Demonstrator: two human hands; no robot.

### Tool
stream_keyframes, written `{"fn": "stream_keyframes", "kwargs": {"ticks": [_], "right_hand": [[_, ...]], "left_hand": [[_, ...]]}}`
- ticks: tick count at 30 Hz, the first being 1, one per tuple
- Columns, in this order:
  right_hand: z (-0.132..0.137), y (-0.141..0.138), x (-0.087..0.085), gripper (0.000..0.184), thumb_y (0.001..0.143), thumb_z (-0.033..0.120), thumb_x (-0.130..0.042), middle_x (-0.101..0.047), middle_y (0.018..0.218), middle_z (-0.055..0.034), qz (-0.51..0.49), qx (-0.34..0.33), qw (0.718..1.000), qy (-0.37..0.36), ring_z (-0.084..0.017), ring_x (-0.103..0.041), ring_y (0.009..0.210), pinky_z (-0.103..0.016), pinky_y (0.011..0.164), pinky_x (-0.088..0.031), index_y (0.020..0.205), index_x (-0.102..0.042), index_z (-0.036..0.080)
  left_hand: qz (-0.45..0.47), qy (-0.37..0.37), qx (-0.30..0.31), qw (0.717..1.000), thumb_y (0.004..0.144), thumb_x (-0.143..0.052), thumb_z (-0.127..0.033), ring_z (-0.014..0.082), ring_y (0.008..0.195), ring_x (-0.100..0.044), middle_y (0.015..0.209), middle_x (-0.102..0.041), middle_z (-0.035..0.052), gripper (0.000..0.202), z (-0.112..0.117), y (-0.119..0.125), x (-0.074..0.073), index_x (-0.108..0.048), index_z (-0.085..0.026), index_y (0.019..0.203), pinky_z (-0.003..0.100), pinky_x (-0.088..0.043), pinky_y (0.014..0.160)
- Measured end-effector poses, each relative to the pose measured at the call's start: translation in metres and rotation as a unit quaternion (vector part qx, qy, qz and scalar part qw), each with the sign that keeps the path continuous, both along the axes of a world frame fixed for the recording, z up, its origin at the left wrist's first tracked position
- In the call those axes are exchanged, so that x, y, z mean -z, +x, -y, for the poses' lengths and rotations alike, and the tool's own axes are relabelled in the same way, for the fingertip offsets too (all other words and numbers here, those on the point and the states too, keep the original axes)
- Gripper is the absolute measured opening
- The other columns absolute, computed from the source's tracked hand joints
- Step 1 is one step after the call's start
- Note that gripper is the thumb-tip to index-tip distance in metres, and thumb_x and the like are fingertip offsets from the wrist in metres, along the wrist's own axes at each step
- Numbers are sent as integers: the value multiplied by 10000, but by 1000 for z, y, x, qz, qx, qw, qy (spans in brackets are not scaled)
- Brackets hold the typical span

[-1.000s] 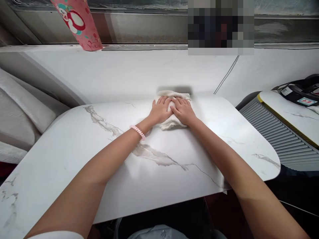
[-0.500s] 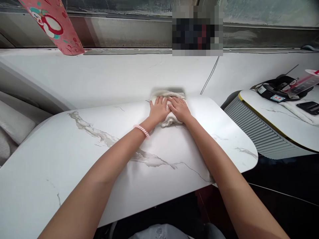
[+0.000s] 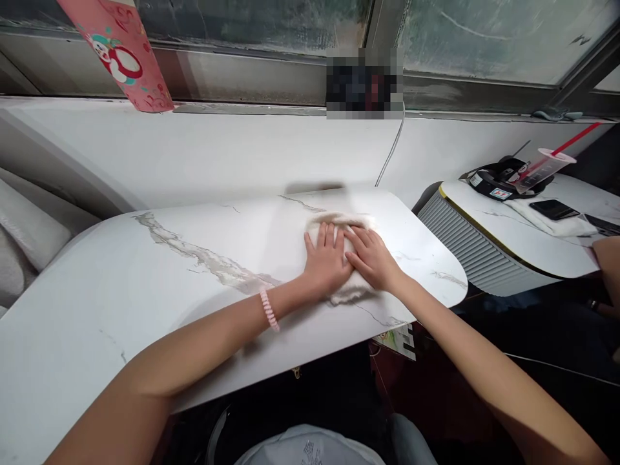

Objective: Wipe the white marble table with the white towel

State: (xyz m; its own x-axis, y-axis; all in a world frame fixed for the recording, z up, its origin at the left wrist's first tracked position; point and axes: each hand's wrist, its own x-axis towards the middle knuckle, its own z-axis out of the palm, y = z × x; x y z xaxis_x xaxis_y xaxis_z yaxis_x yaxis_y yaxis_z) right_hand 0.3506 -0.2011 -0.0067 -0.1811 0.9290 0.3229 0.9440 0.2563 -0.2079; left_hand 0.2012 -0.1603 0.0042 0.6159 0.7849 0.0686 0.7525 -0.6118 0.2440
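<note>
A crumpled white cloth (image 3: 351,292) lies on the white marble table (image 3: 169,284), towards its right end. My left hand (image 3: 327,258) presses flat on the cloth, fingers stretched out. Beside it my right hand (image 3: 371,258) also lies flat on the cloth, fingers extended and slightly overlapping the left hand's. Most of the cloth is hidden beneath both palms. A pink coiled band (image 3: 267,310) circles my left wrist.
A white sill and window run behind the table, with a pink snowman-print bag (image 3: 119,55) and a cable (image 3: 390,152). At the right a second marble table (image 3: 523,232) holds a cup with a red straw (image 3: 542,169), a phone (image 3: 552,209) and a dark item. Another person's arm (image 3: 608,258) shows at the right edge.
Both hands have slid the cloth from the table's far edge towards me and to the right. The view has tilted up and rightwards, showing more window and the second table.
</note>
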Motion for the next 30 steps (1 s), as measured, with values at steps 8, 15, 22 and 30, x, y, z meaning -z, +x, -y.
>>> {"fn": "stream_keyframes", "kwargs": {"ticks": [8,15,22,30], "right_hand": [[89,11,-12,563,1006,489,-263,-375,1513,-148,-2,4,999,-49,-295,-307,1426,-581,1170,-234,1484,-301,193],[104,37,-11,542,1008,501,-250,-381,1519,-127,-7,54,997,-54,-286,-293,1438,-589,1174,-225,1468,-324,223],[75,58,-11,562,991,546,-228,-448,1450,-153,-11,80,996,-38,-305,-361,1384,-589,1137,-268,1401,-405,205],[1,69,-7,498,981,502,-285,-503,1404,-133,-33,58,998,-15,-299,-383,1371,-560,1114,-291,1358,-464,229]], "left_hand": [[10,-10,87,996,957,-290,-503,357,1497,-22,1614,-125,195,715,67,7,1,-226,-71,1523,706,-25,1135],[19,-3,138,990,954,-338,-439,374,1488,-83,1586,-176,257,699,70,39,-2,-260,-1,1493,731,-91,1115],[64,33,142,987,944,-346,-423,354,1469,-189,1561,-287,233,659,41,62,1,-331,-19,1464,699,-154,1126],[63,17,86,994,931,-366,-404,308,1469,-212,1562,-315,176,614,-19,70,-1,-354,-91,1459,636,-139,1165]]}}
